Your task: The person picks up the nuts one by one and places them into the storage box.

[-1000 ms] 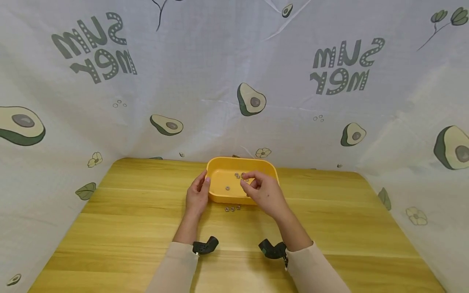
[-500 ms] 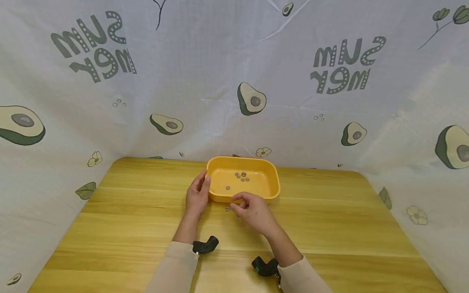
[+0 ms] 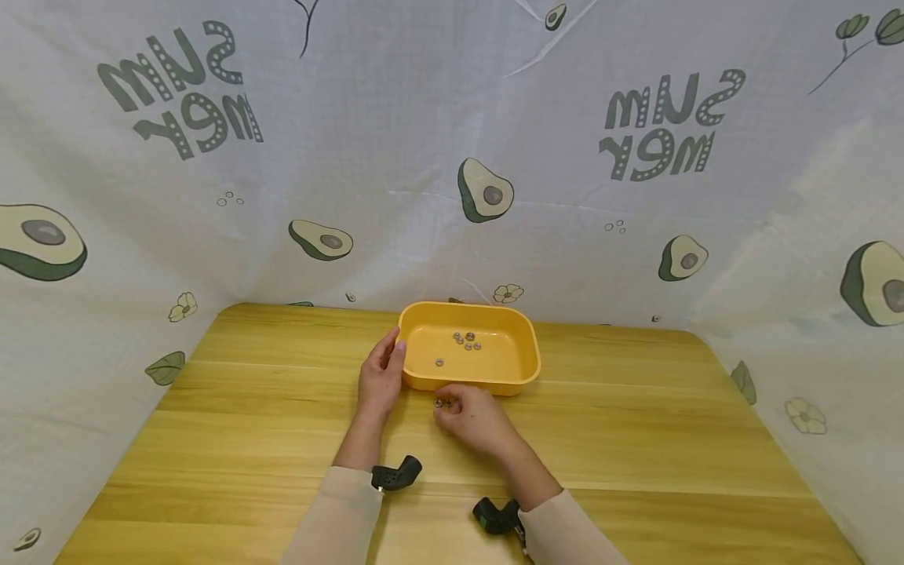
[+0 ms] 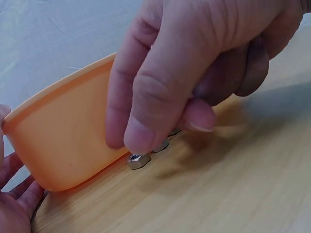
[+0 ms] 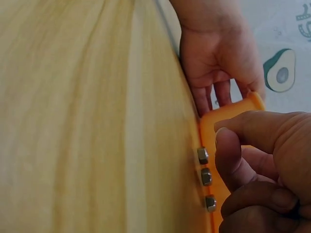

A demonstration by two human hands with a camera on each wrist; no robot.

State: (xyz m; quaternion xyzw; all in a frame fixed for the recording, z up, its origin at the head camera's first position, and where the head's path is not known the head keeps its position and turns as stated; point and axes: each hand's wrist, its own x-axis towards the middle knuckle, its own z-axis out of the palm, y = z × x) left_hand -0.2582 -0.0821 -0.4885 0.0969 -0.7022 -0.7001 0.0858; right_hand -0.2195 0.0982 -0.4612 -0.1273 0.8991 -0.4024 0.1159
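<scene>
A yellow plastic tray (image 3: 504, 388) stands on the table. My left hand (image 3: 380, 380) grips its left end, thumb at the rim and fingers against the outside. Along the near wall lie three metal hex nuts in a row on the wood: one nut (image 5: 202, 156), a second nut (image 5: 206, 176) and a third nut (image 5: 210, 203). Just over the row is my right hand (image 3: 475, 420), index finger and thumb bent toward each other with nothing seen between them. In the left wrist view its fingertips hang close above the end nut (image 4: 139, 161) and partly hide the others.
Several more nuts (image 3: 468, 346) lie in the tray toward the back, and a single nut (image 3: 439, 362) sits apart nearer its front left. A printed white cloth (image 3: 395, 157) hangs behind the wooden table (image 3: 247, 439). Each wrist wears a black camera mount (image 3: 397, 474).
My right hand has come from over the tray down toward the near side and left, to the row of nuts. The left hand and tray have stayed in place.
</scene>
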